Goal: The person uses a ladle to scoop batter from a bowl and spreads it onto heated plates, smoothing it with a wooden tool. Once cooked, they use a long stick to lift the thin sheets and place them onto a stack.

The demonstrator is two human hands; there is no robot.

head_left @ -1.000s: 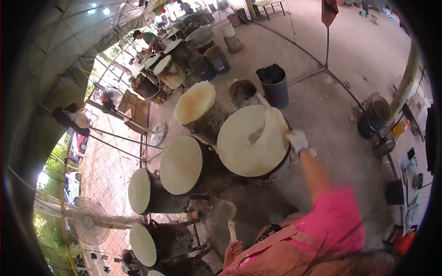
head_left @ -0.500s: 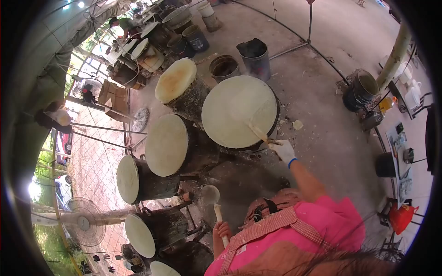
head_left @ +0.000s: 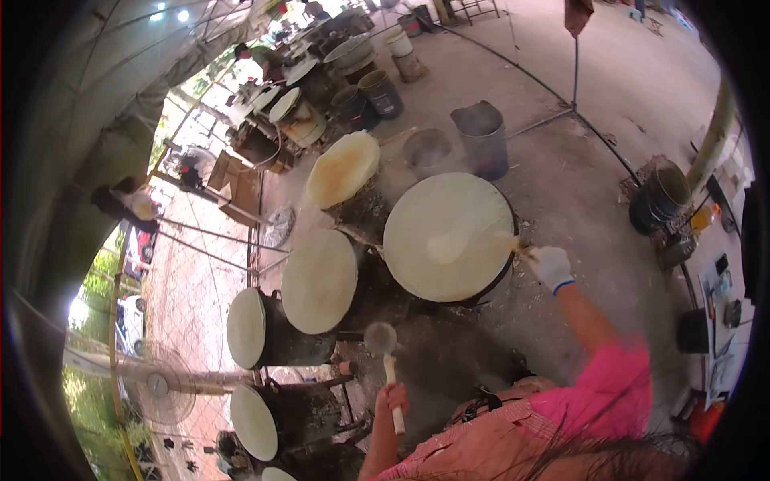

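My right hand (head_left: 551,268), in a white glove with a blue cuff, is closed round a wooden spreader (head_left: 517,245). The spreader's tip lies at the right edge of a large round griddle (head_left: 449,224) coated with pale batter. A brighter wet patch shows near the middle of the coating. My bare left hand (head_left: 392,398) grips the wooden handle of a ladle (head_left: 381,340), its round bowl raised, below and left of the large griddle.
More coated griddles (head_left: 319,280) line the left side. A browned round (head_left: 343,170) tops a stand at the back. Buckets (head_left: 480,140) stand behind, another (head_left: 660,196) at right. A fan (head_left: 157,383) is at lower left; a person (head_left: 261,60) is far back.
The view has shifted, so the griddles appear lower and further right. My right hand has moved the spreader out to the griddle's right edge. The left hand still holds the ladle.
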